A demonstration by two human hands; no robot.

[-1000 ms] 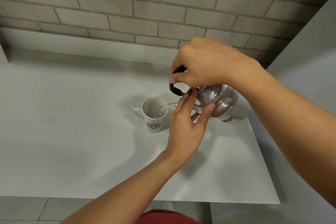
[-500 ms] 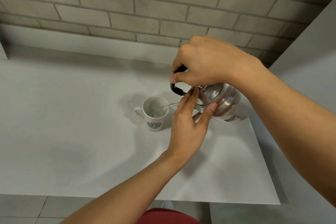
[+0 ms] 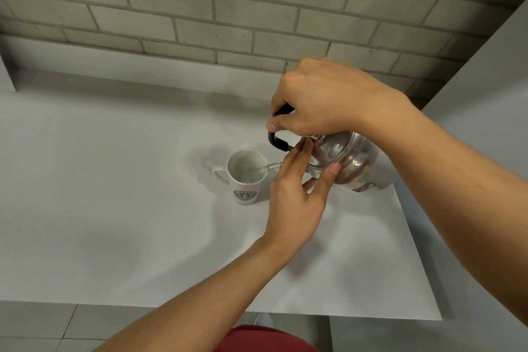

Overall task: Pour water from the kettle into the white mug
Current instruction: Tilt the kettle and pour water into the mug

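A shiny steel kettle (image 3: 347, 161) hangs tilted to the left above the table, its thin spout reaching over the rim of the white mug (image 3: 245, 177). My right hand (image 3: 325, 100) grips the kettle's black handle from above. My left hand (image 3: 297, 188) presses its fingertips and thumb on the kettle's lid and front. A thin clear stream runs from the spout into the mug, which stands upright with its handle to the left and a dark round logo on its side.
The white table (image 3: 114, 208) backs onto a grey brick wall (image 3: 200, 3). Its front edge is near me and its right edge lies just past the kettle. A grey panel (image 3: 491, 71) rises on the right. A small white object (image 3: 368, 186) lies under the kettle.
Hardly anything has shifted: both hands keep the same hold and the kettle stays tilted over the mug, with water still running in.
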